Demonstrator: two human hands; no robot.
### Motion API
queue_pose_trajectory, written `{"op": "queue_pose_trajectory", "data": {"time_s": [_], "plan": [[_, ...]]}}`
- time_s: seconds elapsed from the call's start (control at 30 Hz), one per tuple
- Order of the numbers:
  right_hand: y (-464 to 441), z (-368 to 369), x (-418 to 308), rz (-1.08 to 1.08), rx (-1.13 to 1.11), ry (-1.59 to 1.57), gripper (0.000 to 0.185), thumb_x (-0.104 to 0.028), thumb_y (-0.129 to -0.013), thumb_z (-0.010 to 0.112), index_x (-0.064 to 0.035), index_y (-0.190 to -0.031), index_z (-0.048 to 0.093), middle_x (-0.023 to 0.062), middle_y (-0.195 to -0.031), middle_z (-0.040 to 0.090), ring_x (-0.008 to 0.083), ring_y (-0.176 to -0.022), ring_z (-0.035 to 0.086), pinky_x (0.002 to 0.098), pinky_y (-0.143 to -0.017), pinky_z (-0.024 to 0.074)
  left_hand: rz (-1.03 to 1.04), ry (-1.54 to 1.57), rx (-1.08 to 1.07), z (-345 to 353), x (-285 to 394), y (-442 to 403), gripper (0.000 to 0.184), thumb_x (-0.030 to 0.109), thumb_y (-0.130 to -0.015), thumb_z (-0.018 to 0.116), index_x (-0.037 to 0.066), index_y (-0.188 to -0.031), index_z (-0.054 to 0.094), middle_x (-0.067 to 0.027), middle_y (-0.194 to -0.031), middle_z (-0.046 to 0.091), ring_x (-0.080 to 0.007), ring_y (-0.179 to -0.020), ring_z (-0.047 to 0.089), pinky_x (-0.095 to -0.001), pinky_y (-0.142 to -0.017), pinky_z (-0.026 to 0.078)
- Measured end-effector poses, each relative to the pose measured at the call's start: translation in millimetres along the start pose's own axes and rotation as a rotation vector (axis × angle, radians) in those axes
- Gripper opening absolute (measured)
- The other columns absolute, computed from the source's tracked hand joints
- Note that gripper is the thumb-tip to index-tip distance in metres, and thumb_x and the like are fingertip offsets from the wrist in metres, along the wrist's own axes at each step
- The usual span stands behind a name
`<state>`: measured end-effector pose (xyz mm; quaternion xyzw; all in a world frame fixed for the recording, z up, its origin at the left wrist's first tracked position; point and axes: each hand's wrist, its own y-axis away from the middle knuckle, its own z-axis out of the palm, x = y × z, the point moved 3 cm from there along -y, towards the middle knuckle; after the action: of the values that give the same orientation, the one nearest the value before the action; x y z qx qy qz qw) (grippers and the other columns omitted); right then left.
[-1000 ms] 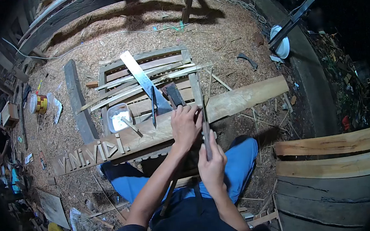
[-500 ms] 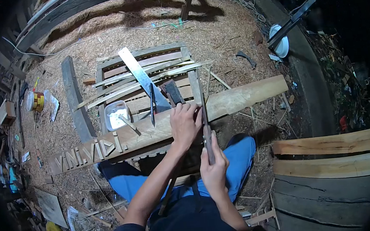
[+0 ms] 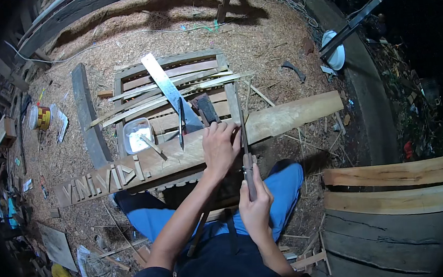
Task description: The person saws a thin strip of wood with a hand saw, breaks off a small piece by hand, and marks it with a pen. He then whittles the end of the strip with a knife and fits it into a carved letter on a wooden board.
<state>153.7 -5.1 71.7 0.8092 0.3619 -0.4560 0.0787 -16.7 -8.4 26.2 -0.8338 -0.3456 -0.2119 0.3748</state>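
My left hand (image 3: pixel 221 148) presses down on the long wooden board (image 3: pixel 292 116), its fingers bent together near the board's middle; what they hold, if anything, is too small to tell. My right hand (image 3: pixel 256 201) is wrapped round the handle of a long narrow tool (image 3: pixel 245 142), whose thin blade points away from me, just right of my left fingertips. Raised wooden letters (image 3: pixel 100 183) sit on the board's left part. Behind the board are a black pen (image 3: pixel 181 128), a metal ruler (image 3: pixel 162 83), a dark block (image 3: pixel 207 109) and a plastic tub of white material (image 3: pixel 137 137) with a stick.
Thin wood strips (image 3: pixel 141 109) lie across a slatted frame (image 3: pixel 118 86). A loose beam (image 3: pixel 86 107) and a yellow-red container (image 3: pixel 40 117) stand left. Planks (image 3: pixel 398 200) lie at the right, with a white basin (image 3: pixel 334 51) beyond. A beam (image 3: pixel 133 12) crosses the back.
The narrow tool and my right hand have shifted slightly along the blade's line, showing more of the handle. My left hand stays in place on the board.
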Motion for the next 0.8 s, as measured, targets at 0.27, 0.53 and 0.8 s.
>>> {"op": "queue_pose_trajectory", "data": {"time_s": [0.27, 0.53, 0.8], "plan": [[0.6, 0.6, 0.9, -0.010, 0.014, -0.035, 0.049, -0.003, -0.097, 0.062, 0.0059, -0.144, 0.054, 0.0323, -0.105, 0.067, 0.0492, -0.093, 0.067, 0.0481, -0.081, 0.0541, -0.018, 0.011, 0.004, 1.7, -0.6, 1.9, 0.012, 0.021, -0.092, 0.073, 0.009, -0.093, 0.073, -0.0069, -0.084, 0.065, -0.0280, -0.086, 0.058, -0.0415, -0.077, 0.041], [-5.3, 1.8, -0.2, 0.017, 0.036, -0.069, 0.047, -0.003, -0.098, 0.064, 0.0077, -0.143, 0.056, 0.0315, -0.118, 0.069, 0.0433, -0.106, 0.071, 0.0434, -0.088, 0.0553, -0.023, 0.042, -0.033, 0.5, -1.7, 1.3, 0.015, 0.021, -0.094, 0.068, 0.006, -0.092, 0.070, -0.0098, -0.085, 0.066, -0.0280, -0.087, 0.057, -0.0419, -0.079, 0.041], [-16.2, -12.2, -9.2, -0.015, 0.188, -0.063, 0.043, -0.007, -0.098, 0.065, 0.0076, -0.138, 0.061, 0.0286, -0.114, 0.072, 0.0400, -0.102, 0.073, 0.0440, -0.088, 0.0553, -0.037, 0.071, -0.013, -1.4, -0.4, 0.8, 0.012, 0.019, -0.094, 0.068, 0.008, -0.094, 0.072, -0.0089, -0.086, 0.069, -0.0279, -0.086, 0.059, -0.0421, -0.078, 0.041]]}}
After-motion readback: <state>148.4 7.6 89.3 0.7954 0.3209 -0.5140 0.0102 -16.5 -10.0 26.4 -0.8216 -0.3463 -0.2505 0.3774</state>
